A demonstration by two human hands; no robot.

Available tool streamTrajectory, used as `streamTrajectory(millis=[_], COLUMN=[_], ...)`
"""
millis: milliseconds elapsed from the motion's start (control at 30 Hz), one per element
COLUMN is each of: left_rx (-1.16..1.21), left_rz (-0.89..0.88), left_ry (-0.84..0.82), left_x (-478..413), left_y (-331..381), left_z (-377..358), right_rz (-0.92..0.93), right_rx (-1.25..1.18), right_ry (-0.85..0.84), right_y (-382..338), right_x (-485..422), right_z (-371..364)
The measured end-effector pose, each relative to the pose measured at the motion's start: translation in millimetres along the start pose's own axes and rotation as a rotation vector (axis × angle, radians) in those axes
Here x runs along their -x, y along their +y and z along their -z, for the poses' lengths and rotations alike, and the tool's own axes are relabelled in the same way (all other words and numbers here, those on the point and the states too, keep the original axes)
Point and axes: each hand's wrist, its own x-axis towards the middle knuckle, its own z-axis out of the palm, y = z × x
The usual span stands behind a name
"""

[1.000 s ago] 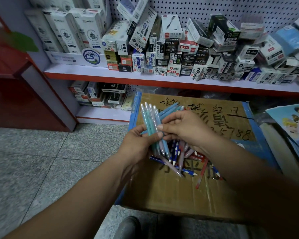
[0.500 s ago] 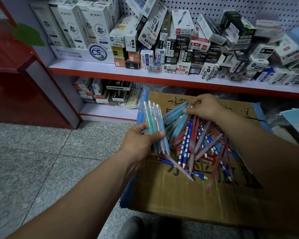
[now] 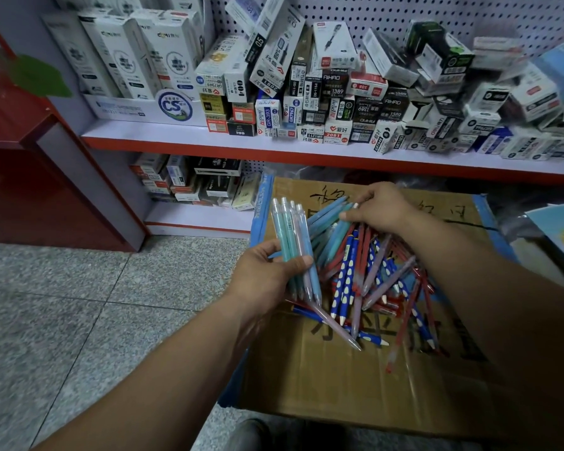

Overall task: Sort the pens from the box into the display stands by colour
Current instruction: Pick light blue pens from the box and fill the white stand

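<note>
The left hand [image 3: 267, 275] is nearest, its fingers [image 3: 302, 262] wrapped round an upright bundle of teal pens [image 3: 290, 236]. Just beyond it, the pile of pens [image 3: 376, 275], red, blue and lilac, lies on top of the cardboard box [image 3: 323, 379]. At the pile's far edge the right hand [image 3: 385, 206] pinches light-blue pens [image 3: 328, 216] by their ends, below the shelf [image 3: 241, 141] stacked with cartons.

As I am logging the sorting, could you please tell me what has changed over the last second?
The right hand left the bundle of teal and light-blue pens, moved to the far side of the loose pen pile and grips pale-blue pens there. The left hand still grips the bundle upright over the brown cardboard box.
</note>
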Motion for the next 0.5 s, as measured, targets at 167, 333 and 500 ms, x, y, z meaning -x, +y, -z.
streamTrajectory(millis=[167, 333, 500], left_rx=[-0.007, 0.008, 0.016], left_rz=[0.009, 0.013, -0.005], left_ry=[-0.014, -0.035, -0.074], left_x=[-2, 1, 11], left_y=[1, 2, 6], left_z=[-5, -13, -32], right_rz=[0.053, 0.023, 0.046], right_rx=[-0.087, -0.315, -0.503], right_ry=[0.018, 0.054, 0.149], right_y=[1, -8, -10], right_x=[7, 31, 75], right_z=[7, 28, 61])
